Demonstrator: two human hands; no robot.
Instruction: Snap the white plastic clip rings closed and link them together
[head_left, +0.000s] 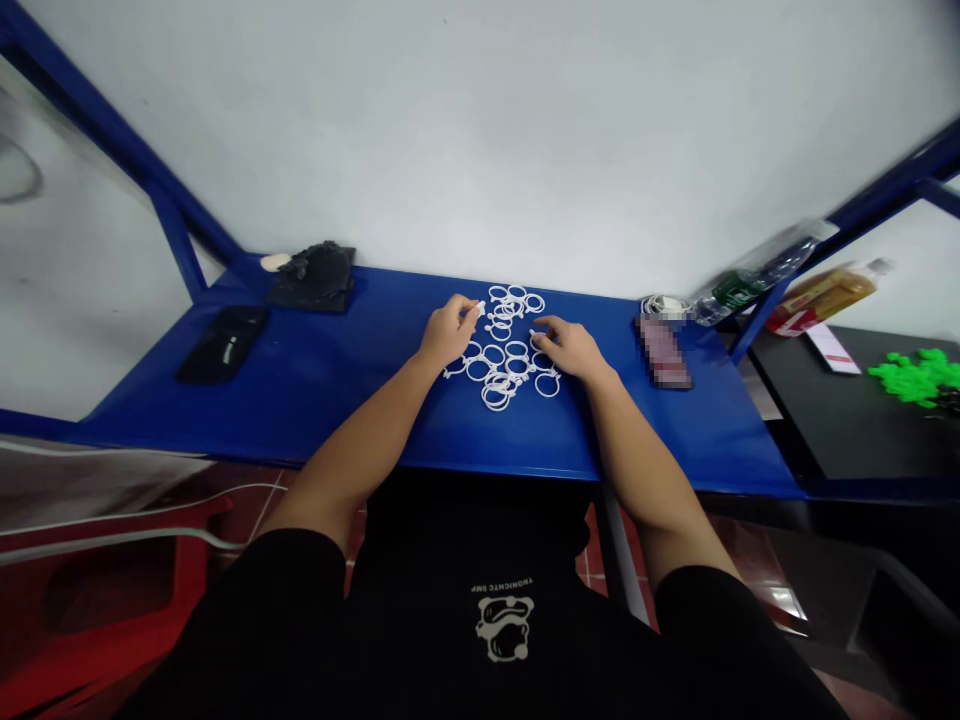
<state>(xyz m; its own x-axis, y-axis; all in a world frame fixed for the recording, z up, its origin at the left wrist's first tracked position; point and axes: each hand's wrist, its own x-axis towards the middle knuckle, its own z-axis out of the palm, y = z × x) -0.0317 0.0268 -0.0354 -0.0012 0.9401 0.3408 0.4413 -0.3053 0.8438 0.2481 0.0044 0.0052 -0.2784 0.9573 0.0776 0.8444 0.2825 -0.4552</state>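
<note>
1. White rings (pixel 517 358), thin w/ small tabs, lie in a loose, overlapping spread mid-tbl, btwn the two hands & toward the person.
2. L hand (pixel 448 332): thumb & forefinger pinching a small white piece (pixel 481 309), just left of the upper rings.
3. R hand (pixel 568 348): fingers curled, tips at the rings' right edge by a white tab; can't tell if gripped or only touched.
4. Blue table (pixel 397 425) under all that, pale wall (pixel 480 150) right behind.
5. Tbl's left end: flat black case (pixel 223 345); farther back, a dark bundle (pixel 319 278) w/ a pale oval thing (pixel 275 262) beside it.
6. Right end: phone (pixel 664 355), screen unreadable; coiled white cable (pixel 664 303) behind it; clear bottle (pixel 757 275) w/ green label, tilted nr the blue frame.
7. Far right, on a black tabletop (pixel 825 425): bright-green pieces (pixel 915 378).
8. Person's tee (pixel 420 600) = black, pale print.
</note>
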